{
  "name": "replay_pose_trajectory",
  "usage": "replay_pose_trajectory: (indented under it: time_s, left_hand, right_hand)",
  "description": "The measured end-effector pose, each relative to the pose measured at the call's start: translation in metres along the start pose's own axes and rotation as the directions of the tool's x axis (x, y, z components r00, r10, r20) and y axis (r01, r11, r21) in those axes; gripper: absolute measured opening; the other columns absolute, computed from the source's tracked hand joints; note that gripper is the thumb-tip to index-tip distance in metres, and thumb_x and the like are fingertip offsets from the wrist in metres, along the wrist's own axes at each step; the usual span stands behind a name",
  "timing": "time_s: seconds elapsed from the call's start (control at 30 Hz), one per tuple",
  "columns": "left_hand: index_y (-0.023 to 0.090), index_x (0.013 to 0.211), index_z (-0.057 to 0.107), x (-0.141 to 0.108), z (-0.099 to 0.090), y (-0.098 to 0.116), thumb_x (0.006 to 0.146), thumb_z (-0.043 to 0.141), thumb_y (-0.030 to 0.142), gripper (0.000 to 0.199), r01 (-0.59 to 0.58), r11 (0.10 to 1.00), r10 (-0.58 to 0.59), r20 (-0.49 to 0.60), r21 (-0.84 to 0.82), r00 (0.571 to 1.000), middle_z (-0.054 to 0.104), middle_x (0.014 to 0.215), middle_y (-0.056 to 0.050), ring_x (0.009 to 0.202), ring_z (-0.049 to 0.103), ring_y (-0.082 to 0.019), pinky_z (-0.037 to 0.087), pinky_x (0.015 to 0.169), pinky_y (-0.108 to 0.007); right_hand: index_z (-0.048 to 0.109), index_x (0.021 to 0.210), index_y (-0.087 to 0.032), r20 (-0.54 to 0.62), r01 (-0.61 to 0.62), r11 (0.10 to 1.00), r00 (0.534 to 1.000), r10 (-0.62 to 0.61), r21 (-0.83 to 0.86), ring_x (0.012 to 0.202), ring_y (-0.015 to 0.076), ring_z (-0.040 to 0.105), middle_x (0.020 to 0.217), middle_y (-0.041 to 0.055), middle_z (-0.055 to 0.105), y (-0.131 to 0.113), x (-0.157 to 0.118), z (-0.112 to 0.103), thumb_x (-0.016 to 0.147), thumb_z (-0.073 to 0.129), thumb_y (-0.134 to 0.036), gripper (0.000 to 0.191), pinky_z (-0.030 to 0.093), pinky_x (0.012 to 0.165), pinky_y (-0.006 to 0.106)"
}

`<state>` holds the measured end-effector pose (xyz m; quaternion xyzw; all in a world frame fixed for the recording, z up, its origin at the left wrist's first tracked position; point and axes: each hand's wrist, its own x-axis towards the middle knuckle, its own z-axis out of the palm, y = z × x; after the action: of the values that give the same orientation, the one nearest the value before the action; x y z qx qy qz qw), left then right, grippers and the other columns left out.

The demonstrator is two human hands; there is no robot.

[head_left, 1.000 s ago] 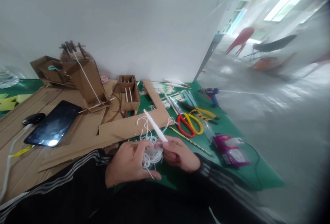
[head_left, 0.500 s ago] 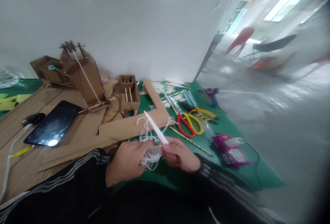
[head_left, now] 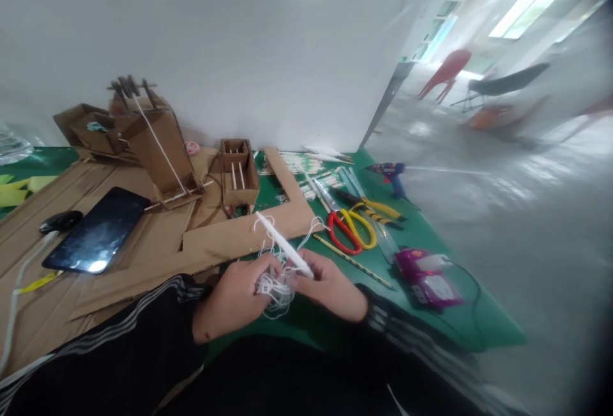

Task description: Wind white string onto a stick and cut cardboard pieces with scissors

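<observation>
My left hand is closed around a loose tangle of white string, low in the middle of the view. Just to its right, my right hand grips the lower end of a slim white stick, whose tip points up and to the left. String passes between the two hands, and its loops lie over the cardboard strip behind them. A loose string end reaches toward the red and yellow scissors.
A phone and cardboard models stand left, with a small cardboard box centrally. Pliers, a striped stick, a purple device and a blue glue gun lie right on the green table.
The white stick has shifted left and tilts lower. My right hand has moved slightly left, closer to the string, and my left fingers have curled more over the tangle.
</observation>
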<state>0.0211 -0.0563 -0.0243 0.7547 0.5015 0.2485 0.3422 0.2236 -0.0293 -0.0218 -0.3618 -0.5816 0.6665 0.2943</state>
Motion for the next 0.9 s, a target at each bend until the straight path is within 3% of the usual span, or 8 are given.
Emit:
replay_pose_trajectory:
  time_s: [0.17,0.33,0.47,0.6,0.77,0.83,0.9]
  left_hand:
    - [0.021,0.089,0.057,0.003,0.004,-0.002,0.080,0.055,0.016,0.010,0.055,0.952,-0.041,0.052,-0.301,0.998,0.058,0.074,0.003,0.064,0.049,-0.013,0.038,0.059,-0.022]
    - [0.017,0.080,0.055,0.006,0.000,0.000,0.081,0.057,0.020,0.004,0.151,0.784,-0.086,0.135,-0.603,0.987,0.052,0.074,0.003,0.067,0.045,-0.011,0.037,0.063,-0.021]
    - [0.017,0.075,0.051,0.009,-0.006,-0.003,0.081,0.050,0.025,0.010,0.232,0.668,-0.084,0.237,-0.707,0.968,0.043,0.061,0.005,0.052,0.037,-0.009,0.030,0.050,-0.021]
    - [0.016,0.076,0.051,0.010,-0.009,-0.006,0.081,0.043,0.031,0.017,0.207,0.598,-0.067,0.209,-0.774,0.976,0.048,0.066,0.001,0.053,0.040,-0.011,0.032,0.048,-0.023]
    - [0.016,0.061,0.054,0.009,-0.014,-0.002,0.089,0.048,0.032,0.033,0.100,0.638,-0.050,0.088,-0.763,0.995,0.054,0.062,-0.001,0.064,0.048,-0.013,0.040,0.067,-0.026]
    - [0.015,0.066,0.059,0.008,-0.017,0.001,0.091,0.050,0.035,0.034,0.057,0.681,-0.039,0.042,-0.730,0.998,0.056,0.064,0.000,0.067,0.050,-0.014,0.040,0.072,-0.026]
    - [0.015,0.076,0.062,0.006,-0.017,0.003,0.094,0.049,0.039,0.032,0.039,0.715,-0.028,0.027,-0.698,0.999,0.053,0.059,0.002,0.059,0.047,-0.012,0.040,0.067,-0.026]
  right_hand:
    - [0.058,0.084,-0.013,0.028,0.023,0.991,0.999,-0.020,-0.128,0.064,0.0108,0.041,0.071,-0.0018,0.050,0.000,0.001,0.001,0.081,0.067,-0.039,0.028,0.034,0.060,0.025]
    - [0.057,0.081,-0.014,0.013,0.040,0.988,0.999,-0.038,-0.149,0.060,0.0095,0.038,0.067,-0.0036,0.047,0.002,0.001,-0.002,0.082,0.064,-0.037,0.024,0.031,0.057,0.024]
    - [0.057,0.080,-0.015,-0.027,-0.009,0.991,1.000,0.005,-0.131,0.053,0.0079,0.034,0.061,-0.0057,0.044,0.001,0.000,-0.002,0.081,0.062,-0.036,0.021,0.028,0.050,0.022]
    - [0.060,0.083,-0.015,-0.032,-0.035,0.996,0.999,0.033,-0.080,0.053,0.0080,0.038,0.062,-0.0046,0.047,0.001,0.001,-0.002,0.080,0.063,-0.038,0.023,0.029,0.049,0.022]
    - [0.060,0.084,-0.014,0.005,-0.083,0.996,0.997,0.083,-0.023,0.046,0.0055,0.036,0.061,-0.0042,0.050,0.001,0.001,-0.002,0.080,0.065,-0.041,0.027,0.025,0.041,0.020]
    - [0.059,0.084,-0.015,0.014,-0.115,0.993,0.993,0.115,-0.015,0.041,0.0040,0.032,0.058,-0.0057,0.048,0.001,0.001,-0.002,0.081,0.064,-0.043,0.029,0.020,0.038,0.020]
    - [0.059,0.085,-0.015,0.012,-0.128,0.992,0.992,0.128,0.002,0.039,0.0033,0.030,0.055,-0.0071,0.045,0.001,0.001,-0.002,0.082,0.064,-0.045,0.031,0.017,0.036,0.019]
